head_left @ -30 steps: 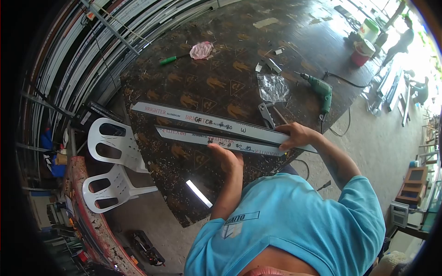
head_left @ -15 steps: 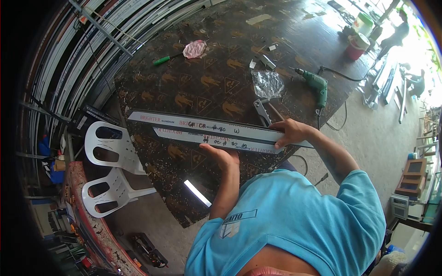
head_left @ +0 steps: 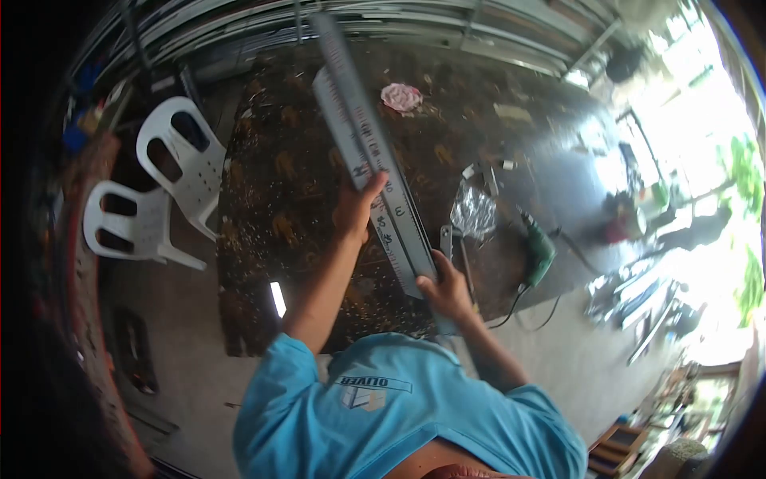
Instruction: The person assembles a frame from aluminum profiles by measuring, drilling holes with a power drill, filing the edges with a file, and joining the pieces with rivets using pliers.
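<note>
Two long white-faced aluminium profiles (head_left: 369, 130) with red print and black handwriting lie side by side in my hands, raised over the dark table and slanting away from me. My left hand (head_left: 357, 209) wraps their near-left edge around the middle, thumb on top. Near the close end, my right hand (head_left: 448, 293) grips them from the right, its thumb on the upper face. Just beyond the right hand, a metal tool (head_left: 446, 241) with a flat slotted plate and a thin rod lie on the table. Motion blurs the far ends of the profiles.
On the table (head_left: 279, 207) are a green drill (head_left: 540, 253) with its cord, a clear plastic bag (head_left: 473, 209), a crumpled pink cloth (head_left: 401, 97) and small metal pieces. Two white plastic chairs (head_left: 206, 164) stand at the left. Racked long bars (head_left: 383, 28) line the back.
The profiles have swung from lying across my front to pointing away, their far ends lifted. Both hands moved with them and kept hold. The head view has turned too.
</note>
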Tool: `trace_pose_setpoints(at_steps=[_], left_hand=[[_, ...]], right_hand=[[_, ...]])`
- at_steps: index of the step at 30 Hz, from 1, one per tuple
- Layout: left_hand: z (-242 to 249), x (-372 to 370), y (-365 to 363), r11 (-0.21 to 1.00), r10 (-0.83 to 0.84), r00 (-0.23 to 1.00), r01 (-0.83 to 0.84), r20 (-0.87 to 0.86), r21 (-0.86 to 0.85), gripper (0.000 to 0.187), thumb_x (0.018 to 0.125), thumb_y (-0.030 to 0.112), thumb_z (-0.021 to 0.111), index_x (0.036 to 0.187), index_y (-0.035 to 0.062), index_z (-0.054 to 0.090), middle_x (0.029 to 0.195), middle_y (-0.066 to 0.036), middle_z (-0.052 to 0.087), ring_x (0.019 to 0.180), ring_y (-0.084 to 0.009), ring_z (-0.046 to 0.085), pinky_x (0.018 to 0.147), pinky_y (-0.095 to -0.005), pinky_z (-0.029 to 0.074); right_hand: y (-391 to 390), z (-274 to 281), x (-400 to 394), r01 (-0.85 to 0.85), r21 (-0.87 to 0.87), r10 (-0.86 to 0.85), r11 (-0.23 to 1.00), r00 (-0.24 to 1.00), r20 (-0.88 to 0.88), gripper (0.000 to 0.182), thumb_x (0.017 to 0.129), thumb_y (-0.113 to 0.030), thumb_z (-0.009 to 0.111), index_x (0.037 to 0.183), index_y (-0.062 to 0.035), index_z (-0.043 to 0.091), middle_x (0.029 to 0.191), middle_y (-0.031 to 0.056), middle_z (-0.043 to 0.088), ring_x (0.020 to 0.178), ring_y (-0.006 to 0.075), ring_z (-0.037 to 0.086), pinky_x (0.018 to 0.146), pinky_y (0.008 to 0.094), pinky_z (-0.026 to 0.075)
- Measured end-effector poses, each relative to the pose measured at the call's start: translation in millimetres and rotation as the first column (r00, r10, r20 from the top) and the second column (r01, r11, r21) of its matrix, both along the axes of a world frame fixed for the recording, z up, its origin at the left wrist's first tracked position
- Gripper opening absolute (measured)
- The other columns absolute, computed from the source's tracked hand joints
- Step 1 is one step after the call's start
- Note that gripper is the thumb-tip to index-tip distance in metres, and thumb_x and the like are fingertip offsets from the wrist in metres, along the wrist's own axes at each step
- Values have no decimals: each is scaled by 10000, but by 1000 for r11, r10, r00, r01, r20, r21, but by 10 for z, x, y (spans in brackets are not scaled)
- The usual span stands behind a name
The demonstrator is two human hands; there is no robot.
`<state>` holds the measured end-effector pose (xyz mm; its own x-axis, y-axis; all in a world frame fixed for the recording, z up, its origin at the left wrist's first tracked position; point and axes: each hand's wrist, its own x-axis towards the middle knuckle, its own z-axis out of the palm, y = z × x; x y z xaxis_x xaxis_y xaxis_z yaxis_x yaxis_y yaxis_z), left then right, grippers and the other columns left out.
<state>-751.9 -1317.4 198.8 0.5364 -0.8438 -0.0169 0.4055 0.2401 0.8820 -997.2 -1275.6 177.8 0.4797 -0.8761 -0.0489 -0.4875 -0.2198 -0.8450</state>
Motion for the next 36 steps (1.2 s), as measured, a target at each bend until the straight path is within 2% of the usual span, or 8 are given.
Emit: trace_pose_setpoints(at_steps=[6,9,13,16,21,23,29,36], left_hand=[[812,189,-267,970,-204,961,224,187,-92,571,769,282,809,1209,19,559,1065,-90,639,988,-176,606,855,-356,492],[1117,203,-268,911,-331,873,394,357,-119,620,698,213,821,1220,-2,566,1051,-103,655,973,-195,616,869,-360,487],[1138,204,-236,873,-424,749,488,510,10,739,656,202,837,1295,-11,534,1104,-130,657,1033,-244,619,917,-372,476],[970,107,-198,810,-497,652,585,572,36,783,645,210,848,1322,-10,524,1115,-151,657,1052,-275,619,949,-383,464],[815,5,-6,687,-700,471,649,536,327,806,662,346,858,1335,42,536,1177,-167,649,1117,-252,602,979,-376,445],[636,-29,-30,613,-749,346,687,566,391,741,763,486,785,1326,65,553,1200,-151,647,1138,-233,596,984,-372,442],[376,-163,-38,593,-778,353,684,519,424,706,930,661,467,1293,66,585,1193,-126,650,1137,-226,590,980,-367,438],[339,-207,-4,583,-787,371,708,493,398,686,936,653,466,1269,70,606,1163,-106,649,1112,-210,586,970,-358,438]], right_hand=[[125,74,573,64,18,-65,998,996,58,793,895,-366,692,1430,34,265,1303,280,525,1204,337,553,999,412,445],[156,251,750,-73,146,28,987,957,288,866,899,-278,705,1444,7,95,1383,246,393,1288,334,447,1042,427,412],[16,419,792,-275,231,96,933,811,577,815,903,-145,675,1482,-107,104,1400,173,355,1300,249,415,1038,422,405],[-108,568,782,-312,291,1,904,685,729,745,905,-97,666,1443,-83,150,1354,183,411,1280,278,436,1014,427,437],[-119,307,638,-232,255,0,939,740,673,549,924,-54,599,1371,-87,282,1149,95,522,1018,163,561,844,304,501],[-12,128,600,-184,309,-65,933,758,649,541,921,-67,616,1358,-82,298,1143,92,524,1003,159,561,828,302,503],[162,80,585,-122,439,-195,890,768,610,615,876,-110,708,1325,-51,291,1224,96,479,1122,174,486,948,327,439],[257,142,575,-91,428,-219,899,752,622,544,912,-95,644,1352,-79,325,1189,106,503,1074,190,539,895,337,485]])
